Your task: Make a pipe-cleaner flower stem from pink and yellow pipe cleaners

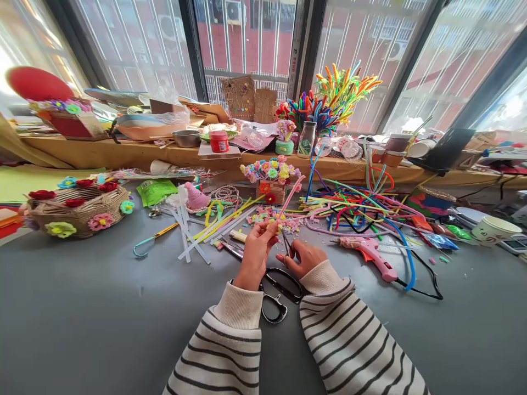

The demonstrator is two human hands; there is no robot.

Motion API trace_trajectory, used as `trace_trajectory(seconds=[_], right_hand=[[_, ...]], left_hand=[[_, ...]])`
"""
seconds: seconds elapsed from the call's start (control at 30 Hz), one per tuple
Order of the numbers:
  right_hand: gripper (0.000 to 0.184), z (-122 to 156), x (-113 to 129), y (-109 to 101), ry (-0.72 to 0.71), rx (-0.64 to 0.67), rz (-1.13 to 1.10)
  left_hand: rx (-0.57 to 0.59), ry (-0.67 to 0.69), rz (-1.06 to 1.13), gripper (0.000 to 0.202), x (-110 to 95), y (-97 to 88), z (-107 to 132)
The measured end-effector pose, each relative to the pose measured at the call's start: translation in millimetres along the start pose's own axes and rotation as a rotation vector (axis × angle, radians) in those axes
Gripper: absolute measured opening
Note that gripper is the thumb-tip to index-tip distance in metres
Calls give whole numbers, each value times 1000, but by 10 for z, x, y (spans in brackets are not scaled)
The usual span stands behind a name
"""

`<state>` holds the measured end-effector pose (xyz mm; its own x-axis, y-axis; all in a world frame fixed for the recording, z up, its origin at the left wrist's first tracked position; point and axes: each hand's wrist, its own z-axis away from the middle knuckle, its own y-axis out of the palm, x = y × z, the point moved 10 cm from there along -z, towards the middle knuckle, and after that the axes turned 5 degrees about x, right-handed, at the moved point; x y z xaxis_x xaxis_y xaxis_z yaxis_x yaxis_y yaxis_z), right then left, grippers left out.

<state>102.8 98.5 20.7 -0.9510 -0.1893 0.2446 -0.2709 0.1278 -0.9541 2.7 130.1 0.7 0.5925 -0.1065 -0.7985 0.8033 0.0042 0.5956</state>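
Note:
My left hand (256, 253) is closed in a pinch on a pink pipe cleaner (290, 197), whose free end slants up to the right. A bit of yellow shows at the pinching fingertips. My right hand (303, 258) grips small scissors (285, 241), blades pointing up toward the left fingertips; whether they touch the pipe cleaner I cannot tell. Under my wrists lies a larger pair of black-handled scissors (284, 284), partly hidden by my left hand. Just beyond my hands are small pink and yellow fuzzy clippings (294, 222) and a little flower basket (272, 189).
A pink glue gun (373, 253) with a black cord lies on the right, beside a heap of coloured pipe cleaners (349, 203). Clear glue sticks (187, 236) are left of centre. At the left stands a woven basket with flowers (78, 211). A cluttered ledge (164, 149) runs behind.

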Motion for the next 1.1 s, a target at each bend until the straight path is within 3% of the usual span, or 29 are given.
trace_trajectory(seconds=[0.3, 0.77, 1.1], right_hand=[[38, -23, -12, 19, -25, -25, -44], [37, 0, 29, 14, -107, -9, -297], [37, -33, -13, 65, -128, -7, -380]], left_hand=[[13, -45, 1, 24, 36, 28, -14], [43, 56, -86, 26, -52, 31, -38], [-12, 117, -168, 26, -132, -17, -38]])
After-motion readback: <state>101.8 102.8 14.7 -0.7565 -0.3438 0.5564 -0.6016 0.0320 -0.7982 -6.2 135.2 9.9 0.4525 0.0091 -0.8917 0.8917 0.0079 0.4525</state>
